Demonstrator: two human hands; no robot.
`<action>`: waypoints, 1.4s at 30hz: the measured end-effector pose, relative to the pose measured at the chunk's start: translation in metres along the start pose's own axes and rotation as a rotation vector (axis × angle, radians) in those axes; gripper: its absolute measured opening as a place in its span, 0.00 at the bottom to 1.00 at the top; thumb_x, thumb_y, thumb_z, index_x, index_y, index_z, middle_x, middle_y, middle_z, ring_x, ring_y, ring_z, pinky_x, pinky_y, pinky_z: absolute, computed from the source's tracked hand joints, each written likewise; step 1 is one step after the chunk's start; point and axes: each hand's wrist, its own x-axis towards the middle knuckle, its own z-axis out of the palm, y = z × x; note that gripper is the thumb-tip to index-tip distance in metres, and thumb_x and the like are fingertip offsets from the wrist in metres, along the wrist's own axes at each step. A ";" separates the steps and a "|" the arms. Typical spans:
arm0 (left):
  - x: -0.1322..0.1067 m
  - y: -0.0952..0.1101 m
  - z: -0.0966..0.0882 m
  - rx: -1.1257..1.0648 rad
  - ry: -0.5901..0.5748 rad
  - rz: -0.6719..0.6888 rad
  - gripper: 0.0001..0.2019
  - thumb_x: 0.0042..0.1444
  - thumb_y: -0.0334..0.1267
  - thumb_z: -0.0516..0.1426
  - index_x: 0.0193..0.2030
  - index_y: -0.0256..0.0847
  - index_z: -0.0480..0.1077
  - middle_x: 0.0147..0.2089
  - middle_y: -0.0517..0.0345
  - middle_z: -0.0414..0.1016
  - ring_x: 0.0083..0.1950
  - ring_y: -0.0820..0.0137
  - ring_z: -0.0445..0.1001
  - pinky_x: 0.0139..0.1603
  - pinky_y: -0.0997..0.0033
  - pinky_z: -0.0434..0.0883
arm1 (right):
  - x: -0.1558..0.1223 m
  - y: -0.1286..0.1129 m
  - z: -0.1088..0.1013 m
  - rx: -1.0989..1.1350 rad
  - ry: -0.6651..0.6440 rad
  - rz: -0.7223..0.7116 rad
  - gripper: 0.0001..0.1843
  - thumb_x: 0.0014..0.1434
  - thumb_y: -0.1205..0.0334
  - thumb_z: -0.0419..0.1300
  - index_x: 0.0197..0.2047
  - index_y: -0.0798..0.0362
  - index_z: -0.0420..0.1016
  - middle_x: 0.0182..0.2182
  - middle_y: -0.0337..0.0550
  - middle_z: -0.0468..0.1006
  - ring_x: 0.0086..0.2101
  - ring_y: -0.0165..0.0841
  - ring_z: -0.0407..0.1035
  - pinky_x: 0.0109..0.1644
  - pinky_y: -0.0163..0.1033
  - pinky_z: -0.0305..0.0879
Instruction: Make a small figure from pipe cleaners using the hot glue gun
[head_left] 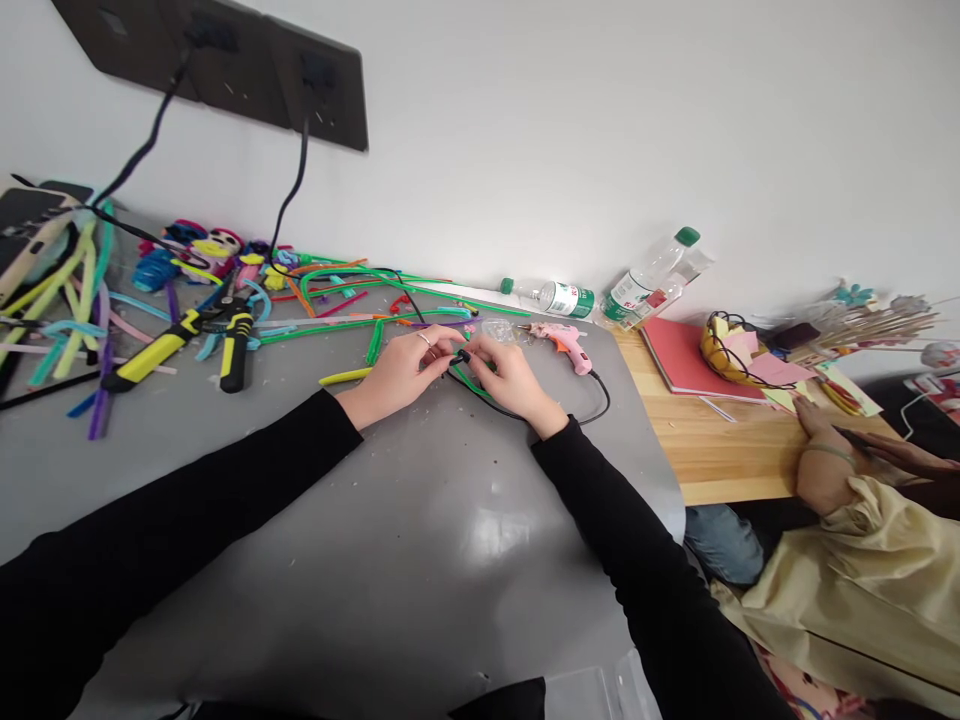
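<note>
The small black piece (463, 356), material unconfirmed, is held above the smooth grey worktop (450, 520), towards its far right corner. The left hand (399, 370) and right hand (516, 378) meet on it, fingers closed in a fine pinch from either side; exact contact is partly hidden. A thin green fuzzy stem (466, 379) shows just below, between the hands; whether it is joined to the piece cannot be told.

Risks noted. First, the pinch appears to cover little surface: an uneven pull could let the piece slip and drop onto the worktop. Second, a pink plastic glue gun (571, 348) lies near the far right corner, nozzle towards the right hand; if hot, contact with the knuckles could burn. Third, its black cable (604, 400) runs by the right wrist; a snag could drag the gun towards the right edge. The yellow-and-black-handled pliers (237, 345), well apart near the far edge, present little hazard.
</note>
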 end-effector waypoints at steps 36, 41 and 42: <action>0.000 0.000 -0.001 0.103 -0.025 -0.016 0.18 0.65 0.36 0.49 0.57 0.42 0.73 0.34 0.58 0.78 0.30 0.67 0.75 0.38 0.69 0.71 | 0.000 0.004 0.000 0.002 -0.058 -0.089 0.11 0.71 0.60 0.51 0.42 0.51 0.74 0.25 0.36 0.70 0.26 0.31 0.59 0.39 0.36 0.60; 0.001 0.000 -0.001 0.003 -0.039 -0.031 0.17 0.65 0.35 0.49 0.57 0.43 0.72 0.34 0.59 0.78 0.30 0.68 0.76 0.37 0.71 0.72 | 0.000 0.004 -0.002 0.048 -0.067 -0.070 0.11 0.71 0.59 0.52 0.41 0.51 0.74 0.25 0.35 0.68 0.26 0.30 0.59 0.37 0.35 0.59; 0.001 0.000 0.000 0.001 -0.030 -0.024 0.16 0.65 0.36 0.50 0.56 0.43 0.72 0.33 0.59 0.78 0.30 0.68 0.76 0.37 0.70 0.72 | 0.000 0.004 -0.002 0.047 -0.057 -0.067 0.11 0.71 0.60 0.52 0.41 0.51 0.74 0.25 0.35 0.69 0.26 0.30 0.58 0.37 0.35 0.58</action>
